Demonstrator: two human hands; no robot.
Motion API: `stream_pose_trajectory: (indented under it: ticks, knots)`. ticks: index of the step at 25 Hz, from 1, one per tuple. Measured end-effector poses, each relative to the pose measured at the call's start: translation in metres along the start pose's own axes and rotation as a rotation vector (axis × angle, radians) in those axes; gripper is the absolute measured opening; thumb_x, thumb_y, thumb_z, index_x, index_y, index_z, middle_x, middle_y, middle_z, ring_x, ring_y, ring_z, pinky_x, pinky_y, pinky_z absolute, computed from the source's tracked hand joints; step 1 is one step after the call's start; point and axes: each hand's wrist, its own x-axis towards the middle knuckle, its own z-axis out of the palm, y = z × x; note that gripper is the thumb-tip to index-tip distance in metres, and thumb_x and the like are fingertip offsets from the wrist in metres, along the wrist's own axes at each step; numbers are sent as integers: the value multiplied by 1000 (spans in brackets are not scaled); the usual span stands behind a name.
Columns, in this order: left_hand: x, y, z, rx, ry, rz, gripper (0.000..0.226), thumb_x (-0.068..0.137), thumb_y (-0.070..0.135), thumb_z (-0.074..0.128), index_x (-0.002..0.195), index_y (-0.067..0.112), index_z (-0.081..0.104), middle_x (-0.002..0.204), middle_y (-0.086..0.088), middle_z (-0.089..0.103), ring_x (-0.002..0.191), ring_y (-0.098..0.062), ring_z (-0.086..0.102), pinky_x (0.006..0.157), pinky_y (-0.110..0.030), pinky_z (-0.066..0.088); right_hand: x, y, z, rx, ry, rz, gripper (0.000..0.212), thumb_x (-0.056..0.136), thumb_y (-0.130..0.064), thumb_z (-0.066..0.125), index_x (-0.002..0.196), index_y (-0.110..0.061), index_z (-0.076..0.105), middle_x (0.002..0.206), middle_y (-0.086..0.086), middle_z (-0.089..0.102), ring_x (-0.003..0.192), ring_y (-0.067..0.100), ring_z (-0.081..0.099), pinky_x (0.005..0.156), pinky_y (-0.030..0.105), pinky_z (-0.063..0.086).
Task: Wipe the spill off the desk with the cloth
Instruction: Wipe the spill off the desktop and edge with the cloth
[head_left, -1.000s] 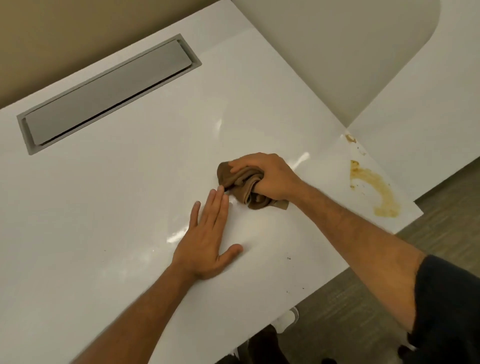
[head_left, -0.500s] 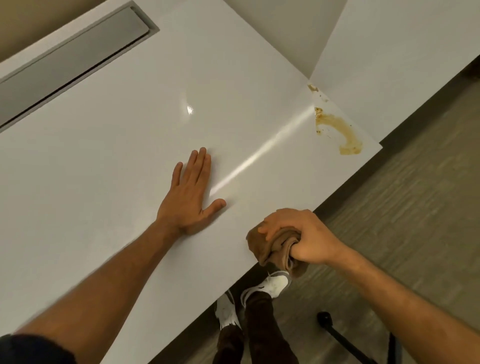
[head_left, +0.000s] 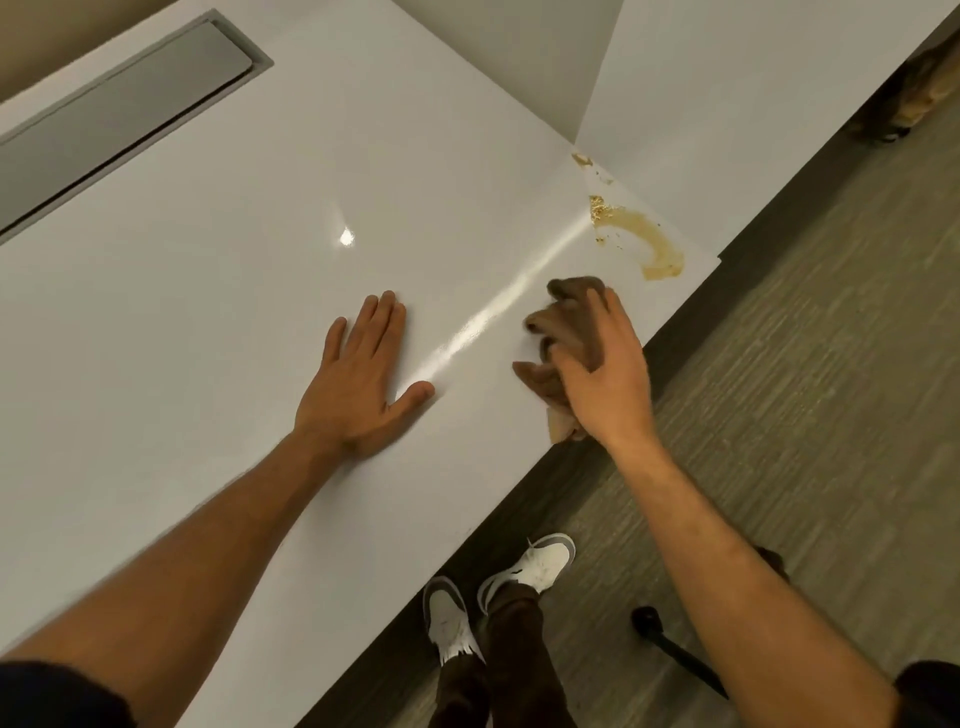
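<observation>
Spilled brown liquid (head_left: 647, 241) lies near the far right corner of your glossy white worktop (head_left: 208, 312): a curved tan streak that thickens into a darker pool at its lower end, with a grainy, speckled patch at its upper end and a few small droplets beside it. A smaller brownish smear (head_left: 583, 159) sits further up, right at the seam where a second white panel (head_left: 727, 104) meets the worktop. The spill is unwiped and apart from the cloth.

Your crumpled brown cloth (head_left: 563, 325) rests on the worktop close to its front edge, below and left of the streak. It looks bunched into folds, dark brown on top and paler tan where a corner (head_left: 561, 426) sticks out at the edge. Your right hand (head_left: 605, 374) lies over it, fingers (head_left: 597, 317) spread and pressing down on the fabric rather than pinching it.

Your left hand (head_left: 358, 384) rests palm-down on the bare worktop, well left of the cloth, its four fingers (head_left: 382, 322) held together and the thumb splayed out to the side.

A long grey recessed hatch (head_left: 119, 109) is set into the worktop's far left. White sneakers (head_left: 535, 564) stand on the grey-brown floor (head_left: 805, 415). No brand, label or writing is legible anywhere.
</observation>
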Motion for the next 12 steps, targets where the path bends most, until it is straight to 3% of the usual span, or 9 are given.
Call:
stream_pose_trajectory:
  ticks: [1, 3, 5, 9, 12]
  knots:
    - [1, 0, -1, 0, -5, 1, 89, 102, 69, 23, 168, 18, -7, 176, 3, -14, 160, -9, -20, 127, -29, -20, 2, 4, 11, -182, -20, -46, 78, 87, -28, 78, 154, -26, 40, 160, -3, 39, 147, 18, 40, 117, 50, 42]
    - [1, -1, 0, 1, -12, -7, 83, 104, 64, 20, 168, 17, -5, 177, 2, -12, 161, -11, -18, 128, -32, -17, -2, 10, 27, -306, 32, -80, 89, 82, -29, 84, 157, -21, 37, 166, 6, 31, 150, 28, 35, 116, 57, 41]
    - [2, -1, 0, 0, -17, -14, 78, 106, 58, 15, 168, 15, -2, 177, -2, -7, 163, -15, -12, 130, -38, -11, -24, 16, 40, -306, 80, -195, 84, 80, -27, 85, 154, -21, 44, 164, 8, 37, 148, 31, 38, 114, 56, 44]
    - [3, -1, -1, -4, -21, -10, 75, 106, 52, 15, 168, 11, 4, 177, -7, -1, 164, -22, -4, 131, -44, -3, -107, 18, 83, -264, 72, -449, 67, 81, -42, 83, 140, -21, 58, 154, 8, 52, 142, 31, 48, 112, 46, 47]
    - [4, 0, -2, 3, -16, -14, 75, 106, 51, 14, 168, 11, 5, 177, -5, -2, 164, -21, -5, 131, -44, -4, -167, 3, 116, -197, -83, -584, 64, 79, -43, 83, 135, -24, 58, 154, 2, 49, 142, 28, 46, 111, 44, 45]
